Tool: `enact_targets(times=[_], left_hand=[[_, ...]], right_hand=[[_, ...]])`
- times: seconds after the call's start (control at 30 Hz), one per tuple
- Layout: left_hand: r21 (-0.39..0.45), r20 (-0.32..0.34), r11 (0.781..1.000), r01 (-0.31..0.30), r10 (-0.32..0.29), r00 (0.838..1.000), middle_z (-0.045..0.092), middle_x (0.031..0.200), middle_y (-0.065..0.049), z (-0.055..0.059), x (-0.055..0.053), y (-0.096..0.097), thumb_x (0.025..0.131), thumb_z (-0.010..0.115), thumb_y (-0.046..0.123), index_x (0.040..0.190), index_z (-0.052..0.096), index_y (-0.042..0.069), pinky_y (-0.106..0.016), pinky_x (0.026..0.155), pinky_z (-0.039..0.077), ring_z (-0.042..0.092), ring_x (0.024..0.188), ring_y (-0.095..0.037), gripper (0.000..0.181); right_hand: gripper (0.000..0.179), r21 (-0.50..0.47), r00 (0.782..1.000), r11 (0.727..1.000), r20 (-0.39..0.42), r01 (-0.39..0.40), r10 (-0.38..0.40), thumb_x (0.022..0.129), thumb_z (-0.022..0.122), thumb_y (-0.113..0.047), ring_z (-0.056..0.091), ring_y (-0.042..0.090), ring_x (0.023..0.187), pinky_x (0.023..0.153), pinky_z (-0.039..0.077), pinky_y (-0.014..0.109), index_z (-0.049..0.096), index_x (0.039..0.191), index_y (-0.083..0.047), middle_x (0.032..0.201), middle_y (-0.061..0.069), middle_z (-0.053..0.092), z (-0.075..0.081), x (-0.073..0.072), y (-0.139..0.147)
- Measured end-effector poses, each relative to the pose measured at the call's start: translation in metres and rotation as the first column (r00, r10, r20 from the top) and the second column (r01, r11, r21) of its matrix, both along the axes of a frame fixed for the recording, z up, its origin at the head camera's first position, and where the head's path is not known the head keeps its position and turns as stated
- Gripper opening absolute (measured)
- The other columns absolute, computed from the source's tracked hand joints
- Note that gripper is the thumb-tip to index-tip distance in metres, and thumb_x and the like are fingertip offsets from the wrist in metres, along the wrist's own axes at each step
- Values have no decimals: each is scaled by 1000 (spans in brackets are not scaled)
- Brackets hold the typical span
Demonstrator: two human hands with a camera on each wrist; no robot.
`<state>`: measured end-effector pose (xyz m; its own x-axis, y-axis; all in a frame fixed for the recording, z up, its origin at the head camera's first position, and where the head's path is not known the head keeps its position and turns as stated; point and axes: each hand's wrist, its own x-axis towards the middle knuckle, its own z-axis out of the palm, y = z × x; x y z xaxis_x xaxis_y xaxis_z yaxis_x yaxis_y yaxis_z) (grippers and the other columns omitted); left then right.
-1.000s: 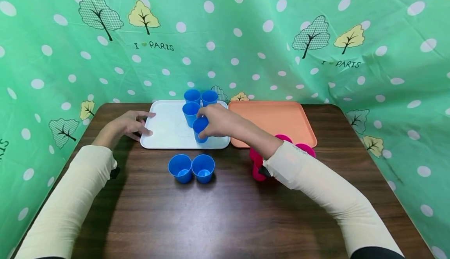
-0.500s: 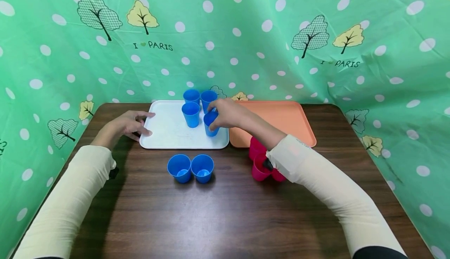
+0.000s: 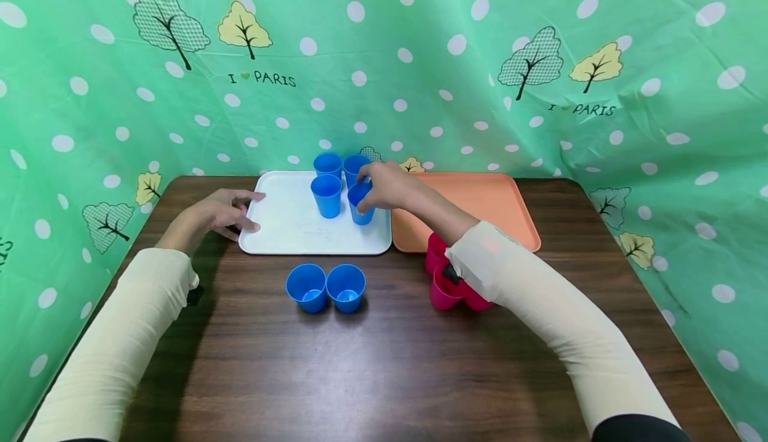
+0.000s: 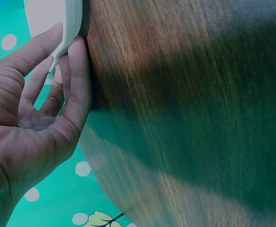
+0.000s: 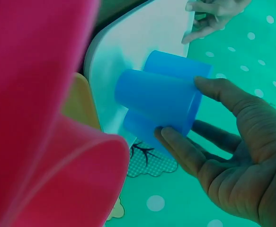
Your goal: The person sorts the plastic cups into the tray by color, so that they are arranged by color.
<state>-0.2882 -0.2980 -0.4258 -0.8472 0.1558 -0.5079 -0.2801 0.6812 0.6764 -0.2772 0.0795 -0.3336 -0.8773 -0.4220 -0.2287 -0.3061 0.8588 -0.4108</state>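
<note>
The right hand [image 3: 387,185] pinches a blue cup [image 5: 154,97] by its rim on or just above the white tray [image 3: 282,215] (contact is unclear), left hand [image 3: 223,211] gripping the tray's edge, an apparent placing step needing gentle release.

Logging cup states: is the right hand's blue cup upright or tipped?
Upright: the head view shows the blue cup in the right hand with its rim facing up.

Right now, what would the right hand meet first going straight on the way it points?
Likely the blue cup left of its held cup, on the white tray, though depth is unclear.
</note>
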Motion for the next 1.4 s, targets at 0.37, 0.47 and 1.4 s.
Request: enact_targets(times=[0.37, 0.47, 1.4], left_hand=[[14, -3, 1000, 0, 0, 1000, 45, 115, -14, 0, 1, -1, 98, 86, 3, 177, 38, 14, -43, 82, 71, 65, 101, -29, 94], [24, 1, 1000, 1, -2, 1000, 45, 113, -13, 0, 0, -1, 98, 86, 2, 177, 37, 13, -44, 84, 71, 65, 101, -28, 94], [18, 0, 1000, -3, 3, 1000, 44, 111, -12, 0, 1, 0, 97, 87, 2, 177, 38, 13, -40, 80, 70, 65, 96, -26, 94]], right_hand=[[67, -15, 999, 999, 6, 31, -31, 95, 92, -27, 68, 30, 125, 100, 68, 42, 67, 154, -9, 149, 15, 68, -1, -8, -7], [66, -17, 1000, 999, -1, 30, -30, 95, 92, -28, 68, 30, 127, 102, 67, 43, 68, 154, -9, 150, 15, 69, -1, -10, -8], [70, -74, 999, 997, -12, 30, -31, 98, 90, -35, 59, 35, 150, 115, 62, 49, 65, 156, -7, 165, 15, 61, 6, 0, 4]])
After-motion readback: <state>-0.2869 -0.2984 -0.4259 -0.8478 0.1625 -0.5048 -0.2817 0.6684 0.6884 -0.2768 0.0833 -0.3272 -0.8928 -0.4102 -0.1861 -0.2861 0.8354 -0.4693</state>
